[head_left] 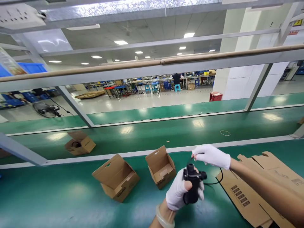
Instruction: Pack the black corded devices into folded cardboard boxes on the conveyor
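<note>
In my left hand (179, 191), gloved in white with bare fingertips, is a small black pump (193, 185) with round ports at its top and side. The thumb presses its front and the fingers wrap behind it. Just above the pump, my gloved right hand (209, 155) pinches a thin black cord (219, 179), part of which loops out at the right. The fingertips hide some of the cord. Left of my hands stand two open cardboard boxes, a smaller box (165, 175) close by and a larger box (123, 186) farther left.
Flattened cardboard (256, 196) lies at the right under my right forearm. Beyond a white rail (133, 154), another open box (83, 146) with something dark inside and a rubber band (225, 133) rest on the green belt. Metal posts (74, 107) rise at the back.
</note>
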`<state>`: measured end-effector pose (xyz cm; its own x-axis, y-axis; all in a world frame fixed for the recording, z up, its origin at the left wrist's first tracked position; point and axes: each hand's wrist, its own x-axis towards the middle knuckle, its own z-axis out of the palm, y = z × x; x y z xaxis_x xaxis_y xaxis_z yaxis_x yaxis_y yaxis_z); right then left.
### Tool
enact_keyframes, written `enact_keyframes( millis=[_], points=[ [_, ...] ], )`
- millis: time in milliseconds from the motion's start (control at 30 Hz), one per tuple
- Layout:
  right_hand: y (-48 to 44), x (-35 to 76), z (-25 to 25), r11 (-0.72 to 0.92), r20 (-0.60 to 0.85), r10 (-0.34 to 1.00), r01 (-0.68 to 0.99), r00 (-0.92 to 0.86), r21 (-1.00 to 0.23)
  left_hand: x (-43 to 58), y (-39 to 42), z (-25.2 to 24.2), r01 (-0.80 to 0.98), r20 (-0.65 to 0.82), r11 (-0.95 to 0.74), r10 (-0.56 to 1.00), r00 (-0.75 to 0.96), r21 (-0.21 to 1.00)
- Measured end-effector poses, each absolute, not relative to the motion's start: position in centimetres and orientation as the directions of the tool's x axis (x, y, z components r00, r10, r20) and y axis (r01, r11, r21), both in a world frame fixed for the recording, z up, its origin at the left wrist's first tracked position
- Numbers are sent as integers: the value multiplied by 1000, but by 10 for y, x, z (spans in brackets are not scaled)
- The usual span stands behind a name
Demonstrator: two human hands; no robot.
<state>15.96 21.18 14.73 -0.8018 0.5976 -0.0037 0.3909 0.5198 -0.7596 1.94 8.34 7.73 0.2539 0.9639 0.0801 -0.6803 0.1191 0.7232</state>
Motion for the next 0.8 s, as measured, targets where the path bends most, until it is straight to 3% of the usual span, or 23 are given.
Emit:
enact_keyframes(
  millis=[100,233,367,467,567,667,733,800],
  points=[
    [191,167,128,567,-20,597,440,-802,-697,8,84,84,-780,-24,-92,990,-136,619],
    [167,187,109,758,95,578,490,-811,-431,-5,92,93,-810,-227,-304,857,-463,502],
    [147,192,99,877,114,477,463,-872,-130,-10,98,102,-844,-281,-373,823,-493,386],
    [121,182,102,935,21,350,350,-937,50,-9,102,102,-869,-290,-345,843,-453,355],
    [96,176,123,977,-51,200,195,-978,89,-6,104,93,-795,-242,-364,817,-523,486],
    [95,176,158,982,34,166,169,-985,89,-3,100,78,-572,-64,-329,826,-560,751],
    [110,174,180,986,123,152,160,-981,54,-1,92,70,-384,53,-266,874,-484,884],
    [134,166,195,992,182,126,125,-975,-19,1,83,64,-248,139,-233,928,-346,940]
  ],
)
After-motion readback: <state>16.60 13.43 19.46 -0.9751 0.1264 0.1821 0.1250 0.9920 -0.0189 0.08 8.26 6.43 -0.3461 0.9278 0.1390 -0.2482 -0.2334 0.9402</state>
